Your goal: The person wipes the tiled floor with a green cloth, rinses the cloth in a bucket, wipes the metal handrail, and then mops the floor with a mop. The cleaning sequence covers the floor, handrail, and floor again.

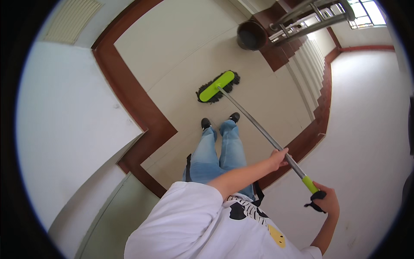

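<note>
A flat mop with a bright green head (217, 86) and dark grey fringe rests on the pale tile floor, just beyond my feet. Its metal pole (255, 123) slants down to the right, towards my body. My left hand (280, 158) grips the pole at its upper part, with that arm reaching across my front. At the top end, my right hand (326, 198) is closed around the green grip (310, 184). Something black, perhaps a strap or cloth (317, 200), hangs at the right palm; how it is fastened cannot be seen.
A dark bucket (252, 35) stands ahead to the right, by a metal stair railing (310, 27). Beside it are steps (307, 68) edged in red-brown. Red-brown tile borders (136, 94) run along the white walls (74, 106) on both sides. A greenish panel (126, 213) is at lower left.
</note>
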Demonstrator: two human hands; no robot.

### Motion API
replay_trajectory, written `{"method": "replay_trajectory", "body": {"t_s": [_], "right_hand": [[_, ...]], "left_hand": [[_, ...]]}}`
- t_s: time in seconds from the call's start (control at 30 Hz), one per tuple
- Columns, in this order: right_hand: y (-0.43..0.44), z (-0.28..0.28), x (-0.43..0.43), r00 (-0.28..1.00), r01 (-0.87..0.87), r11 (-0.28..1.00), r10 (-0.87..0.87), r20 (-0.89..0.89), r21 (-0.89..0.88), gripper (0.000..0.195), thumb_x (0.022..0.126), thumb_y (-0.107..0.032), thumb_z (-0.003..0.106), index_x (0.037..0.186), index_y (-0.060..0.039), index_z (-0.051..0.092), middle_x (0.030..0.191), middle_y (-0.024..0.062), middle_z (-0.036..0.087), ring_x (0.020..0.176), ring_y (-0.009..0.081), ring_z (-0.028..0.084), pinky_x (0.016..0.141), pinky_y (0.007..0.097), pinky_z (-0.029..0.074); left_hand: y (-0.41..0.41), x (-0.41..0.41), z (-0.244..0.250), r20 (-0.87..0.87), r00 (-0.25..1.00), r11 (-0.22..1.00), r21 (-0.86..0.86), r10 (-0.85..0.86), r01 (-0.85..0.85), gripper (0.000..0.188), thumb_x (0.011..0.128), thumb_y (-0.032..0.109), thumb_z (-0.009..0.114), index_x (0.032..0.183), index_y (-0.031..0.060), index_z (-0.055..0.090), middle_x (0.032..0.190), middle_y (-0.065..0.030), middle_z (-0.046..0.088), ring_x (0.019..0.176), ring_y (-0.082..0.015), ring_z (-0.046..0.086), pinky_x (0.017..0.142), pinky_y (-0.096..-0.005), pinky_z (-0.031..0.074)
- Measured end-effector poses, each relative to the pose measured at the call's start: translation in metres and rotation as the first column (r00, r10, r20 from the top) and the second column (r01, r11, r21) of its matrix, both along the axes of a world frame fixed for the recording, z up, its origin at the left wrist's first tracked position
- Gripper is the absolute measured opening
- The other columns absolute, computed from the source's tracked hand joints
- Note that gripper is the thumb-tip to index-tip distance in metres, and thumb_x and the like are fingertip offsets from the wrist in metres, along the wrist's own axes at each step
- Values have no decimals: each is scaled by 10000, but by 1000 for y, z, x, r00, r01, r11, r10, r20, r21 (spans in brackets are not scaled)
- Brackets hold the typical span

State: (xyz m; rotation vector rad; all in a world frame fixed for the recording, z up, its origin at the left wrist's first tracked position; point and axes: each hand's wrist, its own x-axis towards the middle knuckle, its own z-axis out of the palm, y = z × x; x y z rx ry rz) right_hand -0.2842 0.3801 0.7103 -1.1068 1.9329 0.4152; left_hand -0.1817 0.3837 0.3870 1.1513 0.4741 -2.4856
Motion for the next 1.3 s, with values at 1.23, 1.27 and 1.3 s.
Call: {"method": "replay_trajectory", "body": {"t_s": [1.23,1.27,1.3], "right_hand": [[46,-15,-260,985,-173,970,174,-5,-173,655,608,36,634,1252,-80,659,819,175,691,706,264,667,718,314,518],[48,-5,-264,992,-121,982,123,7,-146,664,611,45,633,1265,-67,651,802,139,683,693,205,643,705,295,510],[49,4,-265,998,-63,991,65,15,-122,673,614,55,631,1278,-53,643,785,102,675,679,146,618,691,276,501]], "left_hand": [[13,-226,13,5,991,983,-131,-130,130,238,939,275,634,986,56,553,912,-99,660,862,-245,652,782,-475,558],[15,-242,16,12,991,979,-154,-133,133,224,909,236,677,950,56,549,860,-81,642,805,-227,651,749,-451,570],[15,-252,20,33,993,980,-160,-111,115,211,905,220,673,930,54,546,834,-76,630,774,-222,650,717,-435,575]]}}
